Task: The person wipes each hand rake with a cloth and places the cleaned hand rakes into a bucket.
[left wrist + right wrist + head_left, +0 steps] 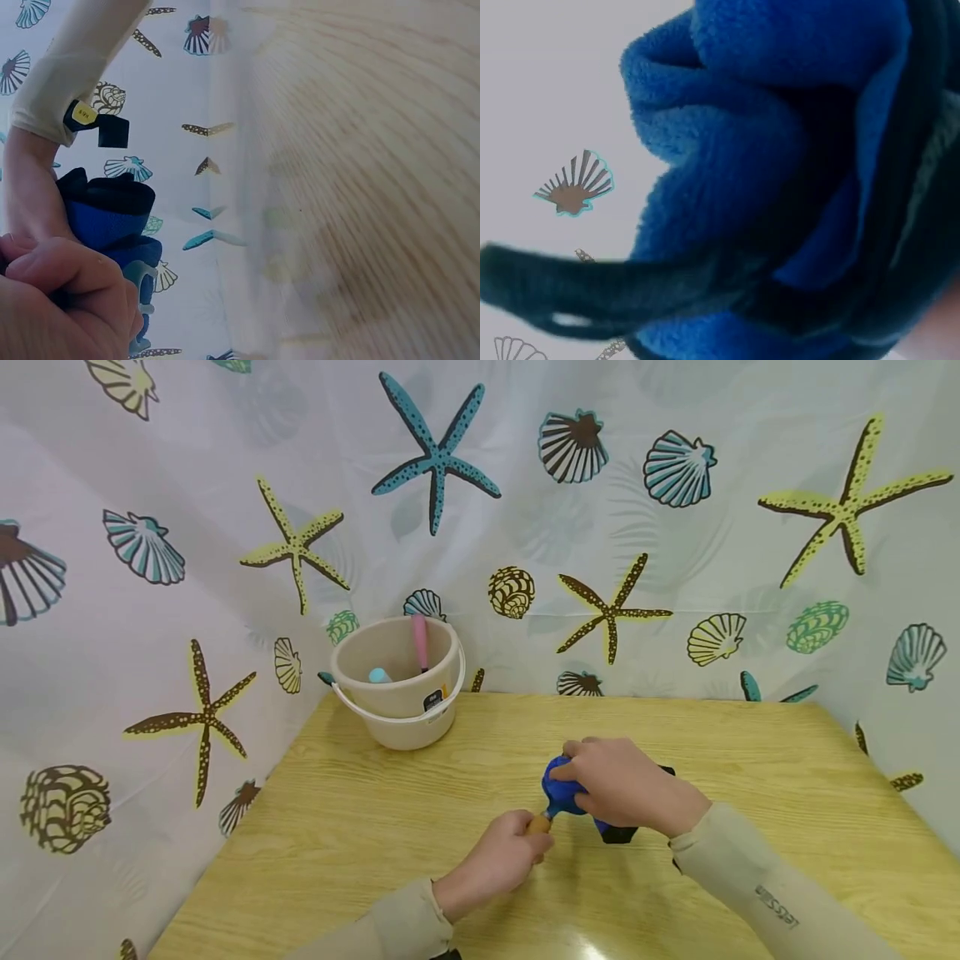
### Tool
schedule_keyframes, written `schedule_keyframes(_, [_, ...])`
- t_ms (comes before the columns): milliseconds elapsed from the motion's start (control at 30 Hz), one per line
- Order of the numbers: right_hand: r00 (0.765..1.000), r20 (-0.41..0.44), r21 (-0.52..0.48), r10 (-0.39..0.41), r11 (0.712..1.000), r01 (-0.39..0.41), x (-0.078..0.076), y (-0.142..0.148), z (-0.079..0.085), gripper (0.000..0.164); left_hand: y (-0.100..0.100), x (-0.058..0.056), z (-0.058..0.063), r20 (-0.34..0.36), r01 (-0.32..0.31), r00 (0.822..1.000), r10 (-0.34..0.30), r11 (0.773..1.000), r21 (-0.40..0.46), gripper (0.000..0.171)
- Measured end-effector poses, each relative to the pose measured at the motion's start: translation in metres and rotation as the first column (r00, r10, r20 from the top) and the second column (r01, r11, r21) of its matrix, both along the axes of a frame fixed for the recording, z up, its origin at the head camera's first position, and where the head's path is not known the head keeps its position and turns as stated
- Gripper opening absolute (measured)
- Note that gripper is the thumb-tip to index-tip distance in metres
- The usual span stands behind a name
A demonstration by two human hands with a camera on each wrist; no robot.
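My left hand [501, 852] grips the wooden handle of a small garden tool [538, 825] with a blue metal neck. In the left wrist view its light blue metal head [141, 279] shows beside a blue cloth. My right hand [618, 781] holds the blue cloth [564, 792], fluffy with black edges, bunched around the tool's head. Most of that head is hidden under the cloth and fingers. A loose end of the cloth hangs below the right wrist. In the right wrist view, cloth folds and a dark edging strip [615, 289] fill much of the picture.
A beige bucket [401, 735] with a white handle stands at the back left of the wooden table [360, 827]. Inside it are a pink-handled item [420, 643] and something with a light blue top [379, 676]. A patterned curtain [525, 527] hangs behind and along both sides.
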State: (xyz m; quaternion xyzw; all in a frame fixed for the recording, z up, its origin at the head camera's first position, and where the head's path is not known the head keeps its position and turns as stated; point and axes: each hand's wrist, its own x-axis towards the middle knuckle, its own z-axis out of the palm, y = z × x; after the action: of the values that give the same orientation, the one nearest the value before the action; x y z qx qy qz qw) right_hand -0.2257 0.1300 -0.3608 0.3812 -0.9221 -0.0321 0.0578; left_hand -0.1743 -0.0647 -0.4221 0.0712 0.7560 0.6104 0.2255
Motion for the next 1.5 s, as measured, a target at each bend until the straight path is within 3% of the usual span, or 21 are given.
schedule_keyframes(200, [0.998, 0.047, -0.042, 0.051, 0.998, -0.049, 0.015, 0.007, 0.003, 0.032, 0.001, -0.001, -0.001, -0.036, -0.028, 0.999, 0.027, 0.999, -0.031, 0.014])
schedule_keyframes(367, [1.000, 0.016, -0.031, -0.001, 1.000, 0.001, 0.020, 0.010, 0.003, 0.032, 0.002, 0.002, 0.000, 0.004, -0.022, 1.000, 0.022, 1.000, 0.019, 0.014])
schedule_keyframes(667, [0.990, -0.117, 0.019, -0.072, 0.997, 0.075, 0.015, 0.017, -0.007, 0.026, -0.003, 0.007, 0.005, 0.063, -0.063, 0.996, 0.058, 0.995, 0.072, 0.021])
schedule_keyframes(833, [0.995, -0.083, -0.008, -0.059, 0.998, 0.059, 0.015, 0.018, -0.012, 0.029, -0.007, 0.007, 0.003, 0.106, -0.083, 0.992, 0.073, 0.991, 0.100, 0.018])
schedule_keyframes(1133, [0.996, -0.046, -0.031, -0.082, 0.996, 0.081, 0.024, 0.027, -0.011, 0.039, -0.005, 0.007, 0.001, 0.131, -0.040, 0.991, 0.022, 0.989, 0.139, 0.012])
schedule_keyframes(1500, [0.998, -0.056, -0.087, 0.011, 0.996, -0.016, 0.034, 0.014, -0.008, 0.043, -0.011, 0.002, -0.002, 0.139, -0.017, 0.990, -0.009, 0.983, 0.181, 0.014])
